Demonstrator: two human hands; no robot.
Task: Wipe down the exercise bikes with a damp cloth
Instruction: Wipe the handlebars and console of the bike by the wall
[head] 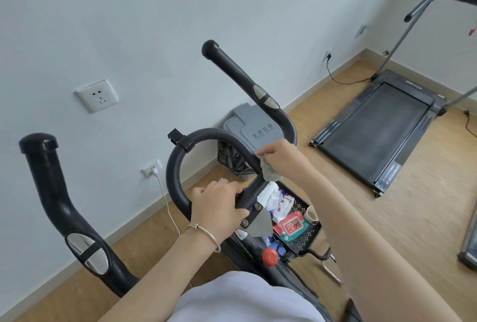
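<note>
The right hand has its fingers curled round a crumpled pale green cloth and presses it against the right side of the black padded handlebar loop of the black exercise bike, where the loop runs down towards the centre. The left hand, with a thin silver bangle at the wrist, is wrapped round the short black bar just beside the grey metal clamp plate.

Under the plate sits a black perforated metal tray. A red-and-green pack of wipes lies near its middle, a cream cup stands at its right edge, and crumpled white plastic packaging lies at its far end. A round red knob sits on the bike's frame near the tray's near edge.

Beyond the handlebars a grey-lidded waste bin with a black liner stands against the pale wall. A dark grey treadmill lies on the wooden floor to the right.
</note>
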